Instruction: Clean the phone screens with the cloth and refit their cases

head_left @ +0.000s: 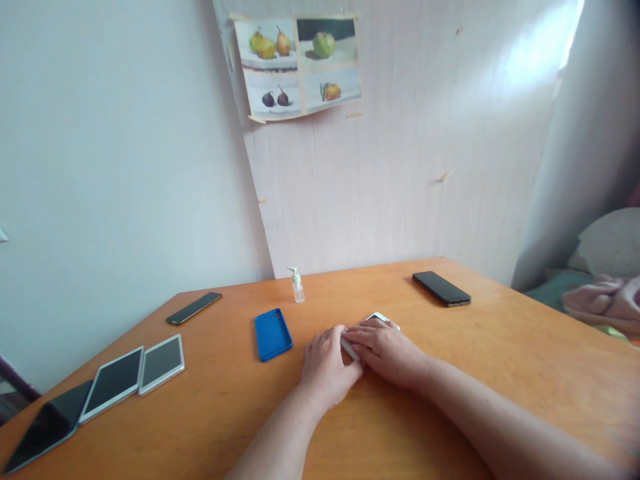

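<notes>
At the middle of the table, both of my hands are over a white-edged phone (383,317), whose far end shows beyond my right fingers. My left hand (326,365) curls around the near left end, thumb to the right and fingers bent. My right hand (387,350) lies palm down across it, fingers together and pressed on a pale grey cloth-like piece (351,347). Most of that piece and of the phone is hidden under my hands. Left of my left hand lies a blue phone case (273,335), and behind it stands a small clear pump bottle (297,288).
A dark phone (194,309) lies at the back left, a black phone (441,288) at the back right. Along the left edge are a black tablet (50,425), a white tablet (113,383) and a smaller white-framed device (162,363). A wall and board border the wooden table (210,413).
</notes>
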The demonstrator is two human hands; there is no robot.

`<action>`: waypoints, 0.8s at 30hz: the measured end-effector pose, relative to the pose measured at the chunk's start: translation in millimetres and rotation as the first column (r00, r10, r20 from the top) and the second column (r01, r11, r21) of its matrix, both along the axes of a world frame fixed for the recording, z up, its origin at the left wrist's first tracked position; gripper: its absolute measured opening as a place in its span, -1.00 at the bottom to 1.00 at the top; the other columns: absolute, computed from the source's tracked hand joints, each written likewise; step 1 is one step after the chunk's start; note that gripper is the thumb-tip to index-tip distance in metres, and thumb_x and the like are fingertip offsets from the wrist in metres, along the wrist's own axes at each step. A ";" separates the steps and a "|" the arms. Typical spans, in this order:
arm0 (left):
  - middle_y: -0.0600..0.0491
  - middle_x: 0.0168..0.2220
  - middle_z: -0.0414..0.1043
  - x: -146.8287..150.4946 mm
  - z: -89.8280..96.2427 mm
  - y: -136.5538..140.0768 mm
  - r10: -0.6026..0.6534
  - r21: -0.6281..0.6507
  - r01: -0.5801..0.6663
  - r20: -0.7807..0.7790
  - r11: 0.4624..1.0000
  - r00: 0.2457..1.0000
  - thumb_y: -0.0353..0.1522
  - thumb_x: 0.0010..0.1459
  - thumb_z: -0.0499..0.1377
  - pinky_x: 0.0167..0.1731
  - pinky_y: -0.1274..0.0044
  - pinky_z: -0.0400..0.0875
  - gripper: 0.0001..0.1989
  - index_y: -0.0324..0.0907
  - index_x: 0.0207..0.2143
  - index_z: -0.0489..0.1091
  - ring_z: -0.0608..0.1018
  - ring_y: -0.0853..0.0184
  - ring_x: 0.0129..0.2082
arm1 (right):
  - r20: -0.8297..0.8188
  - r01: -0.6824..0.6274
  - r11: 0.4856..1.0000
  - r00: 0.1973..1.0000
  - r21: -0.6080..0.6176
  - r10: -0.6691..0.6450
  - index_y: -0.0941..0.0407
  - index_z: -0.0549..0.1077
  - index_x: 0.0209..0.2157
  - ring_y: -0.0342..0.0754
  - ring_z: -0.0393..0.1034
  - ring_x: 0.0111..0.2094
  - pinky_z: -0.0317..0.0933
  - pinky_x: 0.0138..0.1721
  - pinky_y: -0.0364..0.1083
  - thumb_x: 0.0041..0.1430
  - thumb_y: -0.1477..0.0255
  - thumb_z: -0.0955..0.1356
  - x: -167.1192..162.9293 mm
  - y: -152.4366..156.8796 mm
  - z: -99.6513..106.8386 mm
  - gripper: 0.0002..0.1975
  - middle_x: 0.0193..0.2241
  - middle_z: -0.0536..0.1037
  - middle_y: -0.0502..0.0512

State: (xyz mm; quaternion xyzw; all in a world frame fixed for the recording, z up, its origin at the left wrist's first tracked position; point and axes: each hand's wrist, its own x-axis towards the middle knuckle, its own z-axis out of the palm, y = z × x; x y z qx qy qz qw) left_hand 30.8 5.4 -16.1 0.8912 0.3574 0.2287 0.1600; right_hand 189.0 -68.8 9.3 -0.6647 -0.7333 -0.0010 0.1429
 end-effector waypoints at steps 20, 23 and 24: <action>-0.13 0.13 0.38 1.1 0.7 0.8 0.034 -0.045 -0.034 -0.019 0.998 0.999 -0.18 0.03 0.19 0.08 0.35 0.22 -0.33 -0.18 0.19 0.17 0.39 0.08 0.13 | -0.023 0.125 0.984 0.991 -0.127 -0.129 -0.09 0.15 0.28 0.22 -0.22 0.36 -0.45 0.16 0.55 0.37 0.16 -0.01 3.9 4.7 -7.9 -0.47 0.31 0.16 0.07; -0.12 0.17 0.34 1.0 1.1 1.4 0.028 -0.061 -0.030 -0.034 0.998 0.999 -0.16 0.00 0.22 0.12 0.34 0.18 -0.27 -0.18 0.21 0.15 0.34 0.08 0.17 | 0.035 0.367 0.919 0.930 -0.145 -0.366 -0.01 0.15 0.28 0.24 -0.26 0.36 -0.46 0.14 0.57 0.37 0.17 0.01 25.0 10.7 -9.2 -0.46 0.32 0.13 0.12; -0.11 0.17 0.33 1.0 1.5 1.5 0.024 -0.066 -0.026 -0.034 0.997 0.999 -0.17 0.00 0.22 0.13 0.34 0.17 -0.27 -0.17 0.21 0.14 0.33 0.09 0.18 | 0.047 0.414 0.897 0.910 -0.153 -0.412 0.02 0.14 0.28 0.24 -0.27 0.37 -0.46 0.14 0.57 0.36 0.16 0.01 29.7 11.6 -9.5 -0.45 0.32 0.11 0.14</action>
